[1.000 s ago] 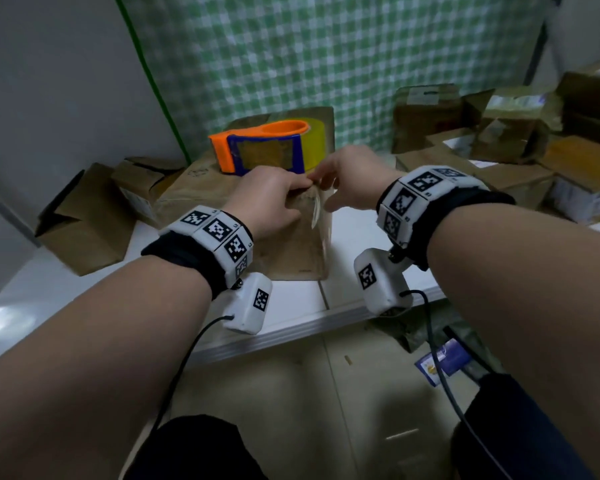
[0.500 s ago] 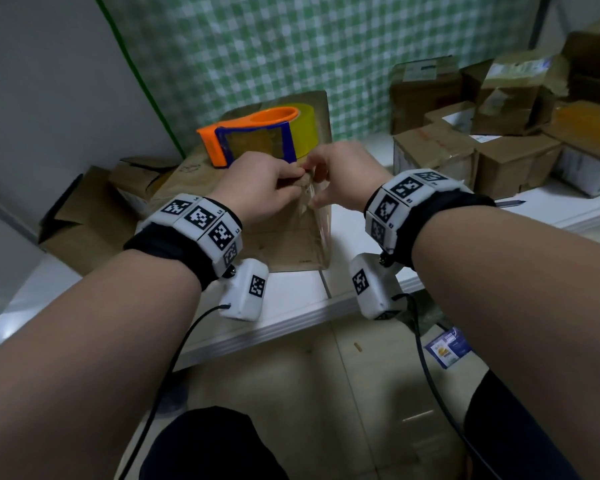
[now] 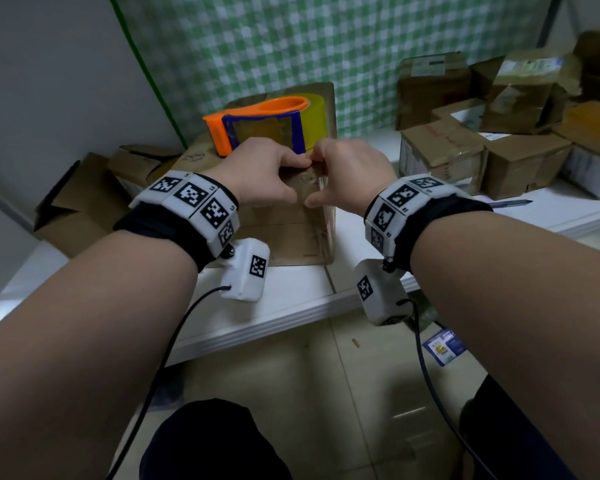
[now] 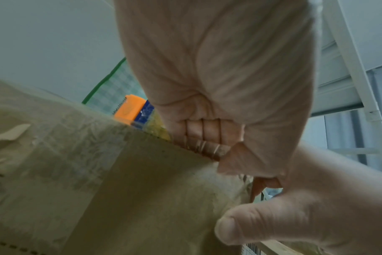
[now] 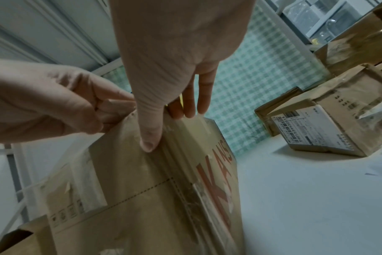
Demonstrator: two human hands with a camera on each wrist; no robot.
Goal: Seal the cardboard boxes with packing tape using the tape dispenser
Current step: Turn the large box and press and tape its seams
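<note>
1. Box [image 3: 291, 233] of brown cardboard stands at table [image 3: 291, 299] centre, tape dispenser [image 3: 257, 131] on top at 12 o'clock.
2. Left hand [image 3: 264, 174], fingers curled, pinches the box's top front edge.
3. Right hand [image 3: 352, 171] presses there with straight fingers, thumb down the front face.

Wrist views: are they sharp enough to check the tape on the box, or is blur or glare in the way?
Left wrist: left hand fills the frame, soft; the box face is dim and hazy. Right wrist: clearer, red lettering readable, the tape strip glints under the right hand. Head: dim, edges bent by the lens, tape dispenser sharp.
</note>
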